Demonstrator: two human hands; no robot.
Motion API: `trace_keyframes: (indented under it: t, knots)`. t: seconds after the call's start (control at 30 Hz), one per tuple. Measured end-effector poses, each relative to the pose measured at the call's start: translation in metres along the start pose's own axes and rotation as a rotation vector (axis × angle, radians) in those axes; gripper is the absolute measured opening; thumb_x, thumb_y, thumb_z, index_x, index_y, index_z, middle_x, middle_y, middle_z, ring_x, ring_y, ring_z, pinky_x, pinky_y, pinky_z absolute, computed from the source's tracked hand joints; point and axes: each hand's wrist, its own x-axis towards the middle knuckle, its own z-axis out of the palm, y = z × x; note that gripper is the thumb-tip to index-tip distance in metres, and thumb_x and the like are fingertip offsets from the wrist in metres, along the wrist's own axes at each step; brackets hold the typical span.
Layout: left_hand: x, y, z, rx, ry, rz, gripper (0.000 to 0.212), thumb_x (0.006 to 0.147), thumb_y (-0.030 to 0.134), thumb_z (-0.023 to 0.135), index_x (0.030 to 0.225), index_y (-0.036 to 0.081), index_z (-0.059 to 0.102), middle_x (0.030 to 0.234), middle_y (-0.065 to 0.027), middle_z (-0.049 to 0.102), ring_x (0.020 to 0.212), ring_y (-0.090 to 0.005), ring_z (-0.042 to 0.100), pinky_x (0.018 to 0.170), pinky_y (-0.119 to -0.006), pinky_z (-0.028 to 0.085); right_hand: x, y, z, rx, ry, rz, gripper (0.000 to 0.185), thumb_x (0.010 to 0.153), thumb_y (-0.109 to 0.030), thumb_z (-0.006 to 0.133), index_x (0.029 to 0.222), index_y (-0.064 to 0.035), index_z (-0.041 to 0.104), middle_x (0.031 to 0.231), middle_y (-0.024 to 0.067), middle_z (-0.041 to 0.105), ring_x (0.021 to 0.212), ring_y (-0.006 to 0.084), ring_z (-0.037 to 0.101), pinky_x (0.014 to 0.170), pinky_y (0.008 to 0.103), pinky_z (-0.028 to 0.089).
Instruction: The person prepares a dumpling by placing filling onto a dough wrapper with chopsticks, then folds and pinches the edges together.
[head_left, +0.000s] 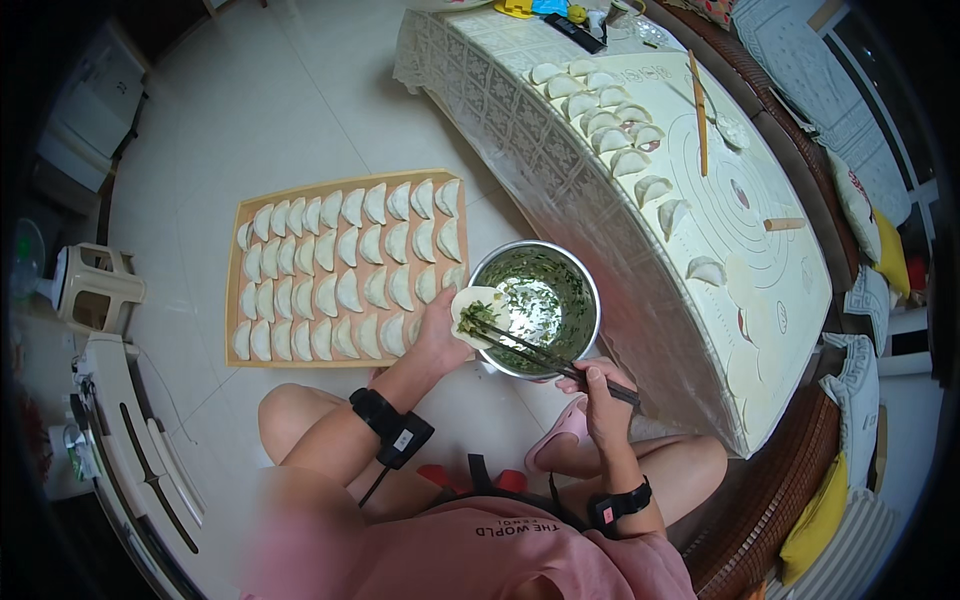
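Note:
Resting on my left hand is a round dough wrapper, with chopped green filling on it. My right hand grips a pair of dark chopsticks, whose tips reach into that filling. Below and beside the wrapper stands a steel pot with green filling scattered over its bottom and walls. To the left of my hands lies a wooden tray holding several rows of folded dumplings. The left fingers are partly hidden under the wrapper.
A lace-covered table stands at the right. On its mat are more dumplings, flat wrappers, a rolling pin, a short wooden stick and a spoon. A plastic stool is far left; a brown sofa borders the right.

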Motion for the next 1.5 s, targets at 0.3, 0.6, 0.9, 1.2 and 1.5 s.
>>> trace_keyframes:
  t: [0.3, 0.6, 0.9, 1.2, 1.5]
  knots:
    - [-0.001, 0.002, 0.000, 0.045, -0.020, -0.087, 0.051, 0.099, 0.037, 0.025, 0.124, -0.001, 0.048, 0.122, -0.0180, 0.056, 0.112, -0.0322, 0.055, 0.098, -0.046, 0.044, 0.009, 0.004, -0.002, 0.144, 0.128, 0.074, 0.031, 0.095, -0.025, 0.055, 0.098, 0.0057, 0.058, 0.084, 0.0149, 0.064, 0.069, 0.0211, 0.067, 0.062, 0.0275, 0.055]
    - [0.001, 0.002, -0.005, 0.080, -0.089, -0.082, 0.047, 0.098, 0.035, 0.030, 0.118, 0.000, 0.053, 0.114, -0.0161, 0.059, 0.103, -0.0297, 0.059, 0.088, -0.046, 0.050, 0.013, 0.014, -0.013, 0.208, 0.184, 0.114, 0.033, 0.096, -0.025, 0.053, 0.097, 0.0081, 0.056, 0.084, 0.0185, 0.065, 0.066, 0.0221, 0.067, 0.060, 0.0263, 0.055]
    - [0.008, 0.008, -0.027, 0.027, 0.071, 0.022, 0.051, 0.097, 0.037, 0.028, 0.118, -0.004, 0.050, 0.116, -0.0193, 0.058, 0.106, -0.0340, 0.057, 0.088, -0.052, 0.048, 0.011, 0.031, -0.017, 0.089, 0.286, 0.153, 0.032, 0.097, -0.022, 0.052, 0.100, 0.0088, 0.058, 0.088, 0.0164, 0.065, 0.071, 0.0193, 0.067, 0.065, 0.0256, 0.054]
    - [0.006, 0.010, -0.025, 0.066, 0.057, 0.030, 0.051, 0.097, 0.037, 0.027, 0.122, -0.003, 0.048, 0.121, -0.0200, 0.055, 0.110, -0.0350, 0.055, 0.090, -0.052, 0.048, 0.007, 0.079, -0.010, -0.219, 0.017, 0.047, 0.017, 0.092, -0.006, 0.056, 0.098, 0.0071, 0.065, 0.093, 0.0117, 0.063, 0.078, 0.0159, 0.066, 0.070, 0.0230, 0.053]
    - [0.003, 0.012, -0.021, 0.041, 0.102, 0.051, 0.053, 0.097, 0.038, 0.028, 0.123, -0.004, 0.047, 0.120, -0.0212, 0.056, 0.111, -0.0348, 0.055, 0.093, -0.051, 0.047, -0.010, 0.084, -0.008, -0.057, 0.095, 0.200, 0.031, 0.098, -0.017, 0.048, 0.103, 0.0117, 0.059, 0.093, 0.0154, 0.064, 0.083, 0.0210, 0.068, 0.075, 0.0255, 0.055]
